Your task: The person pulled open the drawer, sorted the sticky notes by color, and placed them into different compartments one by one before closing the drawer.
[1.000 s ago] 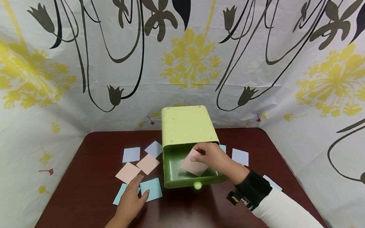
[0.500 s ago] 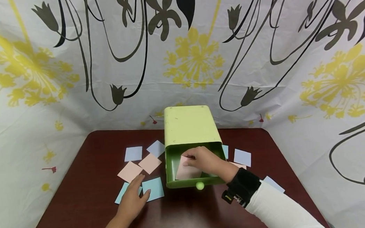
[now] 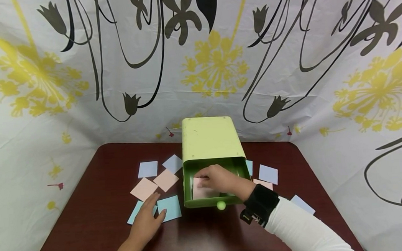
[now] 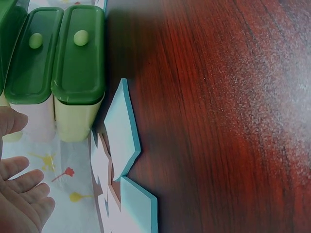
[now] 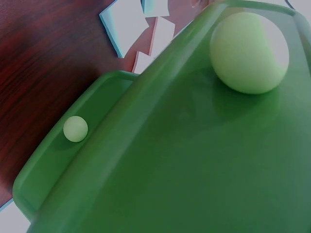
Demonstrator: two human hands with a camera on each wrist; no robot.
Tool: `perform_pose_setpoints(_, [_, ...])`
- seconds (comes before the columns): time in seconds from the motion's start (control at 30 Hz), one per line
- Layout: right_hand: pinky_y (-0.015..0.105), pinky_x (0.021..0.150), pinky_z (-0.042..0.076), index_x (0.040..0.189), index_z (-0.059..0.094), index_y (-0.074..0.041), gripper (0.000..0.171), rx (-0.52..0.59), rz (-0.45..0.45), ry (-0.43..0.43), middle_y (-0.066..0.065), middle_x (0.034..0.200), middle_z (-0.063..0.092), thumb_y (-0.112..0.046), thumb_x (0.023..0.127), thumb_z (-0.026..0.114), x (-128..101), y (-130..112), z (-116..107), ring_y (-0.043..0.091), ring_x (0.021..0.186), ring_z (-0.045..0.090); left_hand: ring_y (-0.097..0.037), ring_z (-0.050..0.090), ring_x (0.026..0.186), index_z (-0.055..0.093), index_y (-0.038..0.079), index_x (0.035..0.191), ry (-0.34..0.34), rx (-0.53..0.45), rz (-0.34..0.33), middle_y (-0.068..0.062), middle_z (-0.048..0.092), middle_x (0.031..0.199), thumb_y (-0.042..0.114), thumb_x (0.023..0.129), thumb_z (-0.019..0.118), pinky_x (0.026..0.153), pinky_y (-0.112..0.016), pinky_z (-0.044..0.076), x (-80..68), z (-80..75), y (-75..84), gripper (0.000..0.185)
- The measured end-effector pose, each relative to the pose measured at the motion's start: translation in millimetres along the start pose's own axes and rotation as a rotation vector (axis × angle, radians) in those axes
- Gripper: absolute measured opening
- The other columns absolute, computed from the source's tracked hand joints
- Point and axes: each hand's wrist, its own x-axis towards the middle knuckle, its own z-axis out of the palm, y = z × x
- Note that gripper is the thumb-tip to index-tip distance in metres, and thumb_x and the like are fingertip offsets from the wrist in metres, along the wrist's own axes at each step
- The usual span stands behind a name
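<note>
My right hand (image 3: 221, 178) reaches into the pulled-out top green drawer (image 3: 200, 203) of a small yellow cabinet (image 3: 208, 138). Its thumb and fingers pinch the upper edge of a pink sticky note pad (image 3: 202, 193), which is low in the drawer at the left. In the right wrist view the green drawer front and its round knob (image 5: 249, 52) hide that hand. My left hand (image 3: 145, 221), its fingers relaxed and apart, is over two blue sticky note pads (image 3: 169, 208) left of the cabinet. The left wrist view shows this hand (image 4: 22, 194) holding nothing.
Pink pads (image 3: 144, 189) and pale lilac pads (image 3: 147, 169) lie left of the cabinet. More lilac pads (image 3: 268, 174), a pink pad (image 3: 263, 184) and part of a blue one (image 3: 249, 167) lie to its right. Patterned cloth (image 3: 152, 124) hangs behind the dark red table (image 3: 89, 224).
My right hand has moved left and down inside the drawer, lowering the pink sticky note pad toward its left side. The left hand stays in place while the view shifts slightly.
</note>
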Motion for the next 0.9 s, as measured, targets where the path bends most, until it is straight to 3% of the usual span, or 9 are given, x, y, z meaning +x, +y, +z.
perform_pose_setpoints(0.4, [0.024,0.073,0.05,0.127,0.063,-0.005,0.035,-0.029,0.056,-0.026,0.009,0.124,0.065,-0.009,0.092,0.065,3.5,-1.6,5.3,0.013,0.099,0.063,-0.041,0.04,0.133,0.047,-0.003,0.139,-0.009,-0.004,-0.008,-0.024,0.044,0.144,0.018,0.088,0.069,0.103,-0.057,0.038,-2.5,0.8,-2.2,0.06])
perform_pose_setpoints(0.6, [0.021,0.07,0.047,0.126,0.064,-0.003,0.036,-0.055,0.05,-0.012,0.01,0.123,0.065,-0.006,0.09,0.067,3.8,-1.5,6.6,0.01,0.094,0.061,-0.041,0.04,0.133,0.046,-0.003,0.139,-0.014,-0.004,-0.011,-0.024,0.043,0.144,0.018,0.089,0.069,0.103,-0.057,0.038,-3.4,0.7,-2.9,0.06])
perform_pose_setpoints(0.9, [0.033,0.087,0.053,0.126,0.064,-0.001,0.035,-0.097,0.006,0.006,0.01,0.124,0.065,-0.002,0.09,0.064,4.4,-2.3,6.4,0.019,0.112,0.061,-0.042,0.041,0.132,0.047,-0.004,0.139,-0.001,-0.004,-0.002,-0.024,0.044,0.144,0.018,0.088,0.07,0.102,-0.057,0.039,-3.3,2.6,-5.8,0.06])
